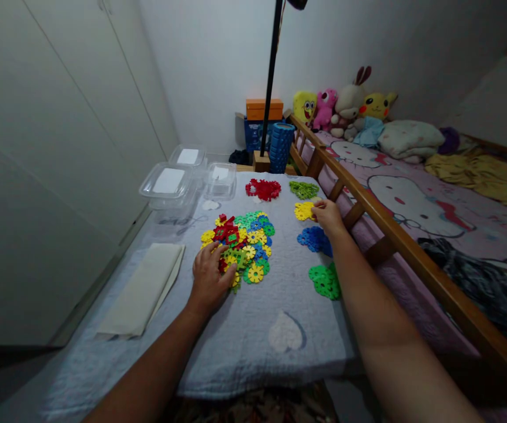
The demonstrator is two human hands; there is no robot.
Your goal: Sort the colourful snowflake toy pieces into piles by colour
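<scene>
My left hand (211, 273) rests at the near left edge of a mixed heap of plastic snowflake discs (255, 237), thumb and fingers apart, touching pieces. Red and light green square pieces lie among the yellow, blue and green discs. On the right, my right hand (329, 216) is at the small pile of yellow snowflake discs (304, 211), its fingers closed on a yellow one at the pile's edge. Nearer me are a blue disc pile (312, 238) and a green disc pile (323, 281), both partly behind my right forearm. Farther back lie red pieces (262, 189) and light green pieces (304, 189).
Clear lidded containers (167, 182) stand at the table's back left. A folded beige cloth (143, 291) lies on the left. A wooden bed rail (359, 188) runs along the right side. A black pole (271, 76) rises behind the table beside a blue roller (281, 147).
</scene>
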